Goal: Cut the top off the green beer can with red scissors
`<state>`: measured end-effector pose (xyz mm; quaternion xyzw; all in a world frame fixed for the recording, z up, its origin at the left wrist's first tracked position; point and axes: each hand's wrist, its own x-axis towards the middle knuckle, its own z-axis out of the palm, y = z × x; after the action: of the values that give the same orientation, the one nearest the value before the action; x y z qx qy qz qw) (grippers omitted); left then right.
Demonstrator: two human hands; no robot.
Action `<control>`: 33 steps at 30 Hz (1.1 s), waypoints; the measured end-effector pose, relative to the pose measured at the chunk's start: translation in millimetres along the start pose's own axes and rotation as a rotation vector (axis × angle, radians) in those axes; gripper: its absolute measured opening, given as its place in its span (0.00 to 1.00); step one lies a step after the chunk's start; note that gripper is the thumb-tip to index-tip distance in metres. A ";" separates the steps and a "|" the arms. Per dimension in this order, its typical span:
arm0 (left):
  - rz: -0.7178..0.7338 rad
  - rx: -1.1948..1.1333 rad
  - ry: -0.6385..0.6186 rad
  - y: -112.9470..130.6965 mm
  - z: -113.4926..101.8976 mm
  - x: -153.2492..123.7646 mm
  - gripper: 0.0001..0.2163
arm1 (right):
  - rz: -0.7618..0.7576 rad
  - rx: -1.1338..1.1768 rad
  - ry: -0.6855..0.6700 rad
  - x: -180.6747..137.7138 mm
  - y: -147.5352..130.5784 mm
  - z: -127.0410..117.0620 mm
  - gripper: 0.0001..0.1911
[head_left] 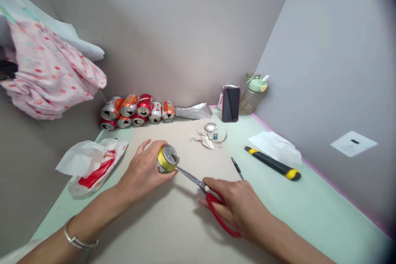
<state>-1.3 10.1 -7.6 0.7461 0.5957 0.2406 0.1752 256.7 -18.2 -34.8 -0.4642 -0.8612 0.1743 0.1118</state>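
Head view: I saw the left hand (pixel 144 165) gripping a can (pixel 166 160), apparently largely whole, the right hand (pixel 239 202) clasping scissors (pixel 200 184).

Here's the opened yellow drink can (pixel 165 162), tilted, lid upward, and the red-handled scissors (pixel 192 178), slanting, tips right by its rim!

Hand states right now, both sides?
Left hand: closed around the yellow can.
Right hand: closed on the red-handled scissors, blade tips by the can; contact can't be told.
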 end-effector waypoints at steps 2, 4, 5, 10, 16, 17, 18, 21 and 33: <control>-0.109 -0.168 -0.134 3.0 -6.0 0.2 0.21 | -0.020 0.067 -0.003 1.4 -0.7 -7.3 0.11; -0.172 -0.348 -0.285 5.0 -14.0 0.8 0.21 | -0.034 0.156 -0.020 2.0 -4.1 -17.6 0.13; -0.175 -0.414 -0.334 5.5 -17.3 1.1 0.21 | -0.037 0.198 -0.035 2.0 -6.2 -22.3 0.14; -0.158 -0.445 -0.325 8.6 -20.1 1.6 0.20 | -0.004 0.273 -0.072 1.8 -9.9 -27.0 0.16; -0.186 -0.346 -0.241 19.7 -21.9 0.0 0.19 | 0.000 0.262 -0.034 1.5 -7.8 -22.9 0.12; -0.183 -0.360 -0.264 20.2 -22.9 -0.1 0.19 | 0.006 0.288 -0.058 1.4 -8.7 -25.3 0.12; -0.180 -0.366 -0.276 19.9 -23.3 -0.2 0.19 | 0.018 0.321 -0.085 1.3 -9.7 -27.9 0.14; -0.136 -0.296 -0.219 14.9 -19.7 -0.7 0.20 | 0.061 0.395 -0.164 0.9 -11.6 -31.0 0.16; -0.143 -0.518 -0.357 17.6 -21.6 -1.2 0.19 | -0.008 0.304 -0.094 0.0 -9.8 -26.5 0.17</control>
<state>0.4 4.3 19.7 0.6635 0.5253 0.2365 0.4774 258.6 -17.9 -6.7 -0.4299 -0.8309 0.3239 0.1410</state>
